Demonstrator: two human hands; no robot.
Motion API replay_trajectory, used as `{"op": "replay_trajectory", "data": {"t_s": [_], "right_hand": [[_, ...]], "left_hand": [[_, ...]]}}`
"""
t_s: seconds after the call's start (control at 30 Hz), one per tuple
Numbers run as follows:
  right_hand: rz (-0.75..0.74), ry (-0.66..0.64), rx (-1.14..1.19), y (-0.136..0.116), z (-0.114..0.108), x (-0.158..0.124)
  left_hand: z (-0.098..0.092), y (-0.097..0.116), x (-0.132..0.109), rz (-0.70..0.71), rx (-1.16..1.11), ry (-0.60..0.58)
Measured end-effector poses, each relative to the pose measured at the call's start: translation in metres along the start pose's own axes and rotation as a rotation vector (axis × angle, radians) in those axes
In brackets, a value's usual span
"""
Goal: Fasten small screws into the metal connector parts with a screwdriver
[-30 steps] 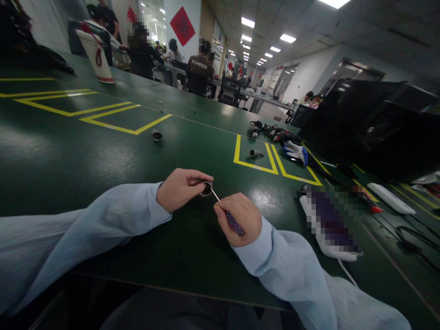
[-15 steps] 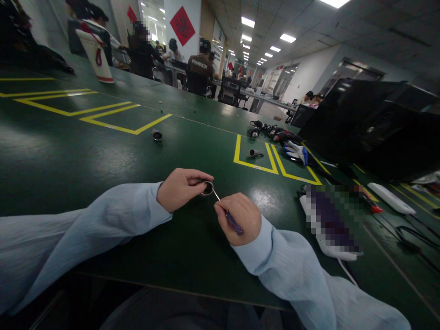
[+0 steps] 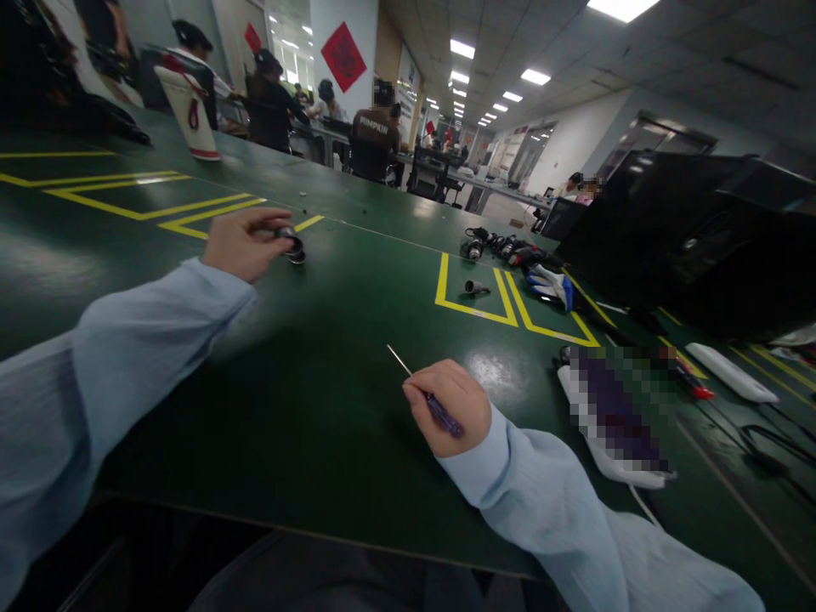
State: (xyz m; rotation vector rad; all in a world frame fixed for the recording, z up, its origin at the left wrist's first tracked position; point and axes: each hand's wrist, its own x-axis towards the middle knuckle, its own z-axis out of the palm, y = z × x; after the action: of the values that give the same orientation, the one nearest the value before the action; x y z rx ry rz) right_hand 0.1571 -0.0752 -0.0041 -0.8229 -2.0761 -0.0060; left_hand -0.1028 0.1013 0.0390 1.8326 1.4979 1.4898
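Observation:
My left hand is out over the left part of the table, its fingers pinching a small dark round metal ring part. Just below that ring, a short hollow metal cylinder rests on the tabletop; whether the two touch, I cannot tell. My right hand is wrapped round a screwdriver with a purple handle. The thin shaft points up and to the left, its tip over bare table. Another metal cylinder with a narrow stem lies inside a yellow taped square on the right.
Across the green table run yellow tape outlines. Camera-like dark parts and a blue-white glove lie at the back right. A white device with a cable is right of my arm. A paper cup stands far left.
My left hand has carried the metal ring part away from the screwdriver tip, left and forward to the cylinder on the table. My right hand has stayed nearly still with the screwdriver.

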Motion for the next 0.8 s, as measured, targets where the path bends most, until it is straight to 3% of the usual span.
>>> {"op": "replay_trajectory", "data": {"t_s": [0.1,0.2,0.4,0.5,0.63,0.7,0.8], "right_hand": [[0.005,-0.002,0.006,0.002,0.002,0.001],[0.008,-0.02,0.018,0.002,0.003,0.001],[0.032,-0.004,0.004,0.004,0.003,0.001],[0.046,0.04,-0.03,0.011,0.006,0.001],[0.136,0.217,-0.09,0.033,0.009,0.003],[0.303,0.309,-0.092,0.047,0.009,0.003],[0.54,0.383,-0.029,0.065,0.009,0.005]], "left_hand": [[-0.019,-0.038,0.026,-0.136,0.085,0.073],[-0.026,-0.06,0.031,-0.234,0.174,-0.001],[-0.017,-0.066,0.028,-0.194,0.151,-0.2],[-0.013,-0.065,0.029,-0.167,0.16,-0.223],[-0.011,-0.06,0.023,0.034,0.37,-0.041],[-0.007,-0.053,0.016,0.212,0.472,0.026],[0.006,-0.038,-0.002,0.433,0.519,-0.003]]}}
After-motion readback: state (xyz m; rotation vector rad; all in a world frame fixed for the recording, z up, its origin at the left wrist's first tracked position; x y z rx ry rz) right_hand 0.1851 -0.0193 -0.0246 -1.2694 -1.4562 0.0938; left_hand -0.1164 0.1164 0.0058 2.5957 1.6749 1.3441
